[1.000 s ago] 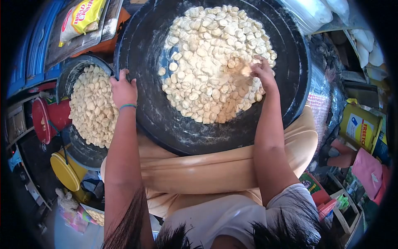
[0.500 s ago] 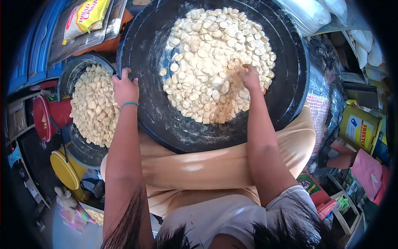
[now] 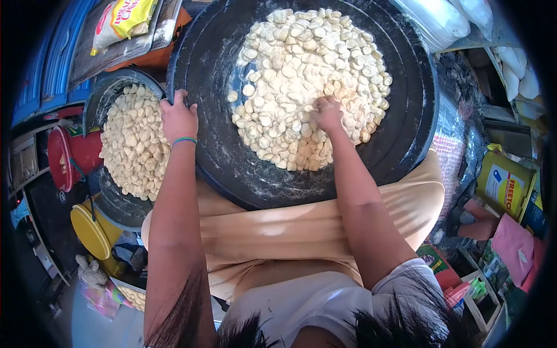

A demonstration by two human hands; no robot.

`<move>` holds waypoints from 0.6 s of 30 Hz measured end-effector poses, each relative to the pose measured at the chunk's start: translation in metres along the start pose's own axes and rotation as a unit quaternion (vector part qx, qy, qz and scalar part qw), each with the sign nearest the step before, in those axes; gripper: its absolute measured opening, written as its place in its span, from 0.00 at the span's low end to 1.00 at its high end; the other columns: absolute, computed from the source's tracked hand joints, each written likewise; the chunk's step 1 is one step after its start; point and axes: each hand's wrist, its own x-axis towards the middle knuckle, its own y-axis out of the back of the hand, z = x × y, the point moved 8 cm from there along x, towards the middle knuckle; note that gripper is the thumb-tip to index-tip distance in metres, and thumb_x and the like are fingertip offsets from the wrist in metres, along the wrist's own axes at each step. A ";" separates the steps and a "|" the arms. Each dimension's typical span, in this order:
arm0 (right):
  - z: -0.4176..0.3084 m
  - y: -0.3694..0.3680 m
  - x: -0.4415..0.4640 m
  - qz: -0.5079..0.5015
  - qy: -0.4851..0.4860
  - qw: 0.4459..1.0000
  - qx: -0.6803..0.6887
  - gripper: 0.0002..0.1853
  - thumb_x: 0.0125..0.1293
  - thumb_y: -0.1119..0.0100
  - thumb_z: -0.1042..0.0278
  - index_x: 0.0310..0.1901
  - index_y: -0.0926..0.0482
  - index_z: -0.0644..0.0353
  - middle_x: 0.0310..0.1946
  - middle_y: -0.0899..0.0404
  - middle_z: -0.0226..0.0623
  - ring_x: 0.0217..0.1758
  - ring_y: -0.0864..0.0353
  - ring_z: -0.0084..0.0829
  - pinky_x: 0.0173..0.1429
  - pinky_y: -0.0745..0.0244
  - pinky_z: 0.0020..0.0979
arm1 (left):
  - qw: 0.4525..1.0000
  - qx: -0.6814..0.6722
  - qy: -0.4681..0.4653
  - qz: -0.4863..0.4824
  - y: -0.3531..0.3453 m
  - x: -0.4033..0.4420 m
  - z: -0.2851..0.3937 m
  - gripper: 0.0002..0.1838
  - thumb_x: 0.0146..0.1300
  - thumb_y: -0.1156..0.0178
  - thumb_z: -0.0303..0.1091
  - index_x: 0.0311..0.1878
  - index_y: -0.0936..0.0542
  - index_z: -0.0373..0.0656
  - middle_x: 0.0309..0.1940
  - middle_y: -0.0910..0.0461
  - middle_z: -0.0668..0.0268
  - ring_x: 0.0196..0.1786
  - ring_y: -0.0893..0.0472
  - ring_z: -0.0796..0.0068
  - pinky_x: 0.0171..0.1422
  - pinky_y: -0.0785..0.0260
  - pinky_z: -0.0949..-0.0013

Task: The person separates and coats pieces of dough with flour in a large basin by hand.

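Observation:
A wide black basin [image 3: 223, 174] lies across my crossed legs, holding a heap of small round pale dough-like pieces [image 3: 290, 75] dusted with flour. With its fingers hooked over the basin's left rim, my left hand [image 3: 180, 119] is closed on that edge. My right hand [image 3: 328, 115] is down in the middle-right of the heap, its fingers curled among the pieces. Its fingertips are hidden, so what they hold does not show. Left of my left hand stands a smaller dark tub [image 3: 110, 206] filled with similar pieces [image 3: 133, 145].
A yellow bread crumbs bag [image 3: 125, 20] rests on trays at upper left. Red [image 3: 69, 153] and yellow [image 3: 93, 232] buckets stand on the left. White plastic bags [image 3: 435, 23] are at upper right. Another person's leg [image 3: 480, 219] and a yellow-green container [image 3: 503, 180] show at right.
My right hand has moved left and slightly down across the heap, its fingers now more curled. My left hand stays at the rim. The view has shifted slightly.

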 end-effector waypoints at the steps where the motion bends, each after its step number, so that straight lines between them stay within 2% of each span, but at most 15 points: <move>1: -0.014 -0.004 0.001 -0.062 0.045 0.997 0.008 0.14 0.54 0.38 0.68 0.43 0.25 0.56 0.48 0.26 0.39 0.45 0.24 0.38 0.43 0.29 0.39 | 1.000 -0.004 0.002 -0.001 0.000 -0.001 -0.001 0.22 0.55 0.33 0.41 0.53 0.28 0.64 0.57 0.34 0.55 0.50 0.22 0.49 0.50 0.25 0.53; 2: -0.012 -0.012 0.003 -0.097 -0.012 0.975 0.202 0.15 0.55 0.39 0.70 0.46 0.26 0.56 0.46 0.26 0.38 0.45 0.24 0.35 0.42 0.28 0.38 | 1.000 -0.008 -0.003 0.002 0.001 -0.002 0.001 0.23 0.54 0.33 0.41 0.53 0.28 0.63 0.57 0.34 0.55 0.50 0.22 0.49 0.50 0.26 0.52; 3: -0.016 -0.023 0.003 -0.129 -0.068 0.910 0.388 0.17 0.57 0.41 0.71 0.49 0.28 0.56 0.45 0.25 0.37 0.44 0.24 0.33 0.42 0.28 0.37 | 1.000 -0.012 -0.007 0.007 0.003 -0.002 0.002 0.23 0.54 0.32 0.42 0.53 0.28 0.63 0.57 0.34 0.55 0.50 0.22 0.49 0.51 0.26 0.52; 4: -0.039 -0.021 -0.002 -0.158 -0.122 0.806 0.557 0.18 0.58 0.42 0.73 0.51 0.30 0.56 0.44 0.25 0.35 0.44 0.23 0.31 0.41 0.27 0.36 | 1.000 -0.014 -0.011 0.011 0.005 -0.004 0.002 0.23 0.53 0.32 0.43 0.53 0.28 0.63 0.57 0.34 0.55 0.51 0.22 0.49 0.51 0.26 0.52; 5: -0.059 -0.011 -0.010 -0.171 -0.158 0.730 0.643 0.25 0.60 0.44 0.75 0.59 0.35 0.56 0.39 0.24 0.33 0.39 0.23 0.26 0.41 0.24 0.31 | 1.000 -0.016 -0.011 0.012 0.006 -0.004 0.001 0.24 0.53 0.32 0.43 0.53 0.27 0.63 0.57 0.34 0.54 0.50 0.22 0.48 0.51 0.26 0.51; 8: -0.087 -0.048 -0.018 -0.316 -0.142 0.671 0.655 0.22 0.60 0.43 0.75 0.58 0.30 0.57 0.35 0.23 0.36 0.35 0.22 0.27 0.42 0.22 0.30 | 1.000 -0.021 -0.012 0.012 0.007 -0.005 0.001 0.25 0.51 0.31 0.45 0.53 0.27 0.62 0.54 0.33 0.54 0.50 0.22 0.48 0.52 0.27 0.51; 9: -0.092 -0.036 -0.008 -0.182 0.008 0.920 0.346 0.13 0.65 0.45 0.75 0.51 0.23 0.60 0.29 0.24 0.31 0.27 0.26 0.22 0.32 0.27 0.25 | 1.000 -0.024 -0.008 0.010 0.008 -0.005 0.002 0.24 0.51 0.31 0.45 0.52 0.27 0.61 0.51 0.32 0.54 0.49 0.22 0.48 0.52 0.27 0.51; 10: -0.092 -0.042 -0.011 -0.199 -0.022 0.898 0.393 0.11 0.65 0.45 0.75 0.49 0.22 0.61 0.28 0.23 0.31 0.27 0.26 0.21 0.31 0.27 0.25 | 1.000 -0.028 -0.004 0.009 0.009 -0.004 0.003 0.25 0.50 0.30 0.46 0.51 0.26 0.60 0.48 0.31 0.55 0.49 0.23 0.48 0.52 0.28 0.51; 12: -0.103 -0.034 -0.020 -0.236 -0.074 0.842 0.479 0.08 0.66 0.45 0.74 0.45 0.20 0.62 0.27 0.23 0.30 0.28 0.26 0.21 0.31 0.27 0.25 | 1.000 -0.022 -0.016 0.007 0.009 -0.001 0.006 0.25 0.51 0.31 0.45 0.53 0.27 0.61 0.52 0.32 0.54 0.48 0.21 0.48 0.51 0.27 0.51; 13: -0.120 -0.019 -0.024 -0.253 -0.044 0.804 0.537 0.10 0.66 0.45 0.75 0.48 0.22 0.62 0.28 0.23 0.29 0.26 0.27 0.21 0.30 0.27 0.28 | 1.000 -0.017 -0.018 0.001 0.007 -0.004 0.003 0.25 0.51 0.31 0.45 0.54 0.28 0.62 0.54 0.33 0.54 0.48 0.21 0.48 0.50 0.26 0.52; 16: -0.152 0.015 -0.041 -0.320 -0.094 0.590 0.735 0.12 0.66 0.45 0.73 0.50 0.23 0.61 0.27 0.23 0.27 0.26 0.27 0.21 0.32 0.26 0.29 | 1.000 -0.026 -0.016 0.008 0.008 -0.004 0.002 0.25 0.51 0.31 0.44 0.53 0.27 0.62 0.54 0.33 0.55 0.47 0.21 0.48 0.50 0.26 0.52; 17: -0.155 0.021 -0.044 -0.340 -0.084 0.551 0.758 0.12 0.67 0.46 0.73 0.51 0.24 0.62 0.30 0.23 0.28 0.30 0.26 0.22 0.35 0.27 0.28 | 0.999 -0.027 -0.017 0.011 0.008 -0.004 0.003 0.25 0.51 0.31 0.44 0.53 0.27 0.62 0.54 0.33 0.54 0.47 0.21 0.48 0.50 0.26 0.52; 18: -0.146 0.007 -0.041 -0.347 -0.085 0.700 0.618 0.13 0.66 0.45 0.73 0.51 0.24 0.62 0.33 0.23 0.29 0.32 0.25 0.22 0.37 0.27 0.28 | 0.999 -0.029 -0.018 0.015 0.009 -0.004 0.003 0.25 0.51 0.31 0.44 0.53 0.27 0.62 0.54 0.33 0.54 0.48 0.21 0.48 0.50 0.26 0.52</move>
